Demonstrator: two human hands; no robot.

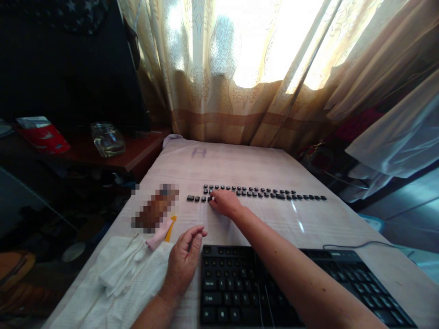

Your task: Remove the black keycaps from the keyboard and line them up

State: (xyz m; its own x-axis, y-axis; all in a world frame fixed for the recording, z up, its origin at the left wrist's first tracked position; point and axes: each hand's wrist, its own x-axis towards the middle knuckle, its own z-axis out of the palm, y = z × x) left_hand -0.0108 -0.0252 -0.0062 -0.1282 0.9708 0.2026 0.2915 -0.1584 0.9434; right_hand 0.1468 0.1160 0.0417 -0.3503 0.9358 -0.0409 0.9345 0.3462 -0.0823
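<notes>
My right hand reaches out to the left end of the keycap rows. Its fingers are pinched on a small black keycap at the table surface. Two long lines of black keycaps run across the cloth, with a shorter third line nearest me. My left hand rests beside the keyboard's left edge, fingers loosely bent and nothing visible in them. The black keyboard lies in front of me, partly covered by my right forearm. Bare switch spots show in its upper left rows.
Left of the keyboard lie white cloth gloves, a yellow plastic tool and a blurred-out brown item. A glass jar and red packet stand on a wooden desk. The keyboard's cable trails right. Curtains hang behind.
</notes>
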